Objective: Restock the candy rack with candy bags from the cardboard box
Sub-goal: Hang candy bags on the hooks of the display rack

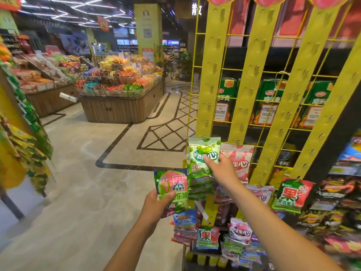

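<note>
Leftward open floor (78, 173), right hand (216, 167) pinches green bag (202, 151), left hand (156, 204) peach bag (171, 184)

We stand in a supermarket aisle. A yellow wire candy rack (252, 79) with hanging strips carries candy bags (240, 160) at its lower end, and green cartons (270, 98) fill the shelves behind it. Across the tiled floor (78, 153), a wooden display island (117, 110) is heaped with wrapped sweets under zigzag ceiling lights (64, 13). More stocked shelves (35, 75) run along the left edge.
</note>
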`<state>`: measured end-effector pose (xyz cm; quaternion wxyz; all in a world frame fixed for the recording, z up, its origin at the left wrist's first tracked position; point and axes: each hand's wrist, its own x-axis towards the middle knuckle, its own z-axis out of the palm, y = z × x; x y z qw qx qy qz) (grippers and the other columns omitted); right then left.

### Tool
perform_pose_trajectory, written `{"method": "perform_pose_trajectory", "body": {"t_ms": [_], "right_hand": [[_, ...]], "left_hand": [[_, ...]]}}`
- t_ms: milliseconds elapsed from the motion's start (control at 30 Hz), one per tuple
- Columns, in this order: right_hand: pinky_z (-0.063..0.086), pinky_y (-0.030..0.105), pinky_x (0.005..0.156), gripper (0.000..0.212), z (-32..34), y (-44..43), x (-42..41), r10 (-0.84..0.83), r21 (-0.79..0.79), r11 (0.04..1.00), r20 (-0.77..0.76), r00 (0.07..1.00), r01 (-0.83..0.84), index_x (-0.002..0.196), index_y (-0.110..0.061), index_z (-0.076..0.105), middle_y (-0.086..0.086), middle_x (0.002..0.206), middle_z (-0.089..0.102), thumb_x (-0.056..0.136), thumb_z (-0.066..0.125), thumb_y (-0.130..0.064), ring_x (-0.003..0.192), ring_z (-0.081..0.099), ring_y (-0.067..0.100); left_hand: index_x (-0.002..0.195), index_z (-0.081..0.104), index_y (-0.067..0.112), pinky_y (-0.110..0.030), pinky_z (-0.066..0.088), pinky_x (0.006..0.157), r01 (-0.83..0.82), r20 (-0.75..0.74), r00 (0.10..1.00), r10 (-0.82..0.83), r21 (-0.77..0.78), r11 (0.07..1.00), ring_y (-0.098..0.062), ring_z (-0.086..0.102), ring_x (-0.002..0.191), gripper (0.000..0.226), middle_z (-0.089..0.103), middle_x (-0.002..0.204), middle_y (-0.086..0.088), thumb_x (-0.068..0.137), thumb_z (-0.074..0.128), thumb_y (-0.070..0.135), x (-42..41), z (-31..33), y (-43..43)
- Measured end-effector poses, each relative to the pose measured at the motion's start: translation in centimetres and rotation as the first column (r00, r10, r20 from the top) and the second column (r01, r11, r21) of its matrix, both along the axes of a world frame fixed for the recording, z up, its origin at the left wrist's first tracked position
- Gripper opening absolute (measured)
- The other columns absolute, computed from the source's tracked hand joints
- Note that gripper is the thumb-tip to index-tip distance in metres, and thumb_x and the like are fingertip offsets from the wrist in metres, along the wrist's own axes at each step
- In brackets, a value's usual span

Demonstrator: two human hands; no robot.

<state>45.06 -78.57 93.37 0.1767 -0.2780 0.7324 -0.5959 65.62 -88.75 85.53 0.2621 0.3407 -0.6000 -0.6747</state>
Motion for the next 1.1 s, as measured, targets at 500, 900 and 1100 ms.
{"method": "perform_pose_trajectory", "body": {"t_ms": [500,900,1100], "right_hand": [[0.05,0.015,0.063,0.027,-2.9,1.1,1.3,-0.035,-0.007,0.999,0.043,0.998,0.036,0.09,-0.011,0.06,-0.007,0.08,0.062,0.097,0.069,-0.035,0.079,0.068,0.014],[0.061,0.039,0.092,0.056,-8.7,4.0,2.5,0.007,0.087,0.996,0.226,0.974,-0.027,0.126,-0.009,0.064,0.0,0.106,0.076,0.082,0.084,-0.038,0.098,0.075,0.014],[0.059,0.039,0.097,0.034,-8.4,5.2,3.7,0.022,0.1,0.994,0.132,0.991,-0.036,0.118,-0.021,0.068,-0.005,0.11,0.072,0.089,0.078,-0.035,0.102,0.069,0.007]], "left_hand": [[0.115,0.07,0.013,-0.053,0.063,0.089,0.008,0.029,1.0,-0.009,0.023,1.0,-0.028,0.079,0.093,0.016,0.081,0.102,-0.008,0.099,0.069,0.017,0.4,-1.2,-0.3],[0.114,0.07,0.014,-0.054,0.062,0.09,0.055,0.035,0.998,-0.056,0.032,0.998,-0.028,0.079,0.093,0.016,0.081,0.102,-0.006,0.099,0.07,0.018,1.2,-2.1,0.6],[0.116,0.07,0.016,-0.057,0.061,0.09,0.149,0.018,0.989,-0.15,0.035,0.988,-0.031,0.079,0.095,0.017,0.081,0.104,-0.009,0.1,0.07,0.019,0.3,-1.8,1.4]]}}
